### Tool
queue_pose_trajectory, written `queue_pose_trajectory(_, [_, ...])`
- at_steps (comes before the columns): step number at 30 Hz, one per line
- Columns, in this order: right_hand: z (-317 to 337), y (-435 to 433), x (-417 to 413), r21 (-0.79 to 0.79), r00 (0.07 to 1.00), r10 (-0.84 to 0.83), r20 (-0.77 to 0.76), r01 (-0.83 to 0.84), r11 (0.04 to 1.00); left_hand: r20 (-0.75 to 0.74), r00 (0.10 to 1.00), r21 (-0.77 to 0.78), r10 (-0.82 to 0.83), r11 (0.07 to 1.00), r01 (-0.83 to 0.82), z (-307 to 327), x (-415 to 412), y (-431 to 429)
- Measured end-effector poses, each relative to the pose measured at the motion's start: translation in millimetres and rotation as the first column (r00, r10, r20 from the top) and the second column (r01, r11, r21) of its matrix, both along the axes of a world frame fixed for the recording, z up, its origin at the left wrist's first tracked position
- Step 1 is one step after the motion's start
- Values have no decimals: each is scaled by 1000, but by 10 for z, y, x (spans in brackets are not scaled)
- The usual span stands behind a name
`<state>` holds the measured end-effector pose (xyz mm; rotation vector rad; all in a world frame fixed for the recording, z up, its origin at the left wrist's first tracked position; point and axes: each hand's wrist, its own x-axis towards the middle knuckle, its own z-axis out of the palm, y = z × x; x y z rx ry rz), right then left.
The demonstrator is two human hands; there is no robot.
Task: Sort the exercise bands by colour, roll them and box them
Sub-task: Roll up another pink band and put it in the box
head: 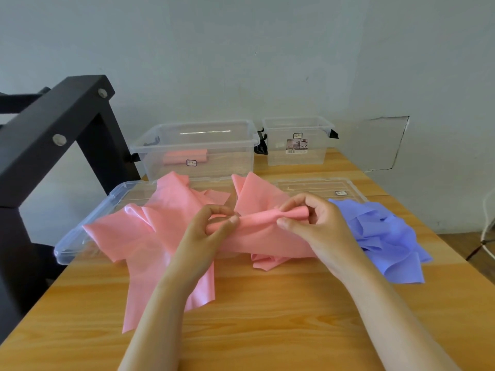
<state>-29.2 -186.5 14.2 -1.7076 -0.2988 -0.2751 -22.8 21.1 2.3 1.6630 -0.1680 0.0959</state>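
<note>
Counter (267,311): pale wood grain, set against a grey-white wall (241,49).
Your left hand (211,228): fingers pinched on the pink roll (257,219).
Your right hand (318,223): fingers pinched on its other end.
Pink roll: above the loose pink bands (160,231).
Blue bands (388,236): heaped right of the roll.
Large box (198,148): behind the roll, one rolled pink band (184,156) inside.

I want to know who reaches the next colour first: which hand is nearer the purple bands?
Right. The right hand pinches the pink roll just beside the purple bands; the left hand grips the roll's far end, farther away.
</note>
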Motion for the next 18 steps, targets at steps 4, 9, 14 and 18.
queue_pose_trajectory(4, [-16, -11, 23, 26, 999, 31, -17, -30, 999, 34, 999, -155, -18, 988, 23, 62, -34, -16])
queue_pose_trajectory(9, [-50, -6, 16, 25, 998, 4, -57, -3, 1000, 79, 997, -181, 7, 984, 8, 64, -15, 0])
queue_pose_trajectory(14, [-8, -2, -3, 20, 1000, 10, 3, -10, 1000, 45, 999, -12, -14, 1000, 14, 14, 4, -47])
queue_pose_trajectory(18, [-9, -21, 6, 40, 1000, 24, -19, -23, 999, 74, 997, -101, -22, 994, 29, 47, -10, -37])
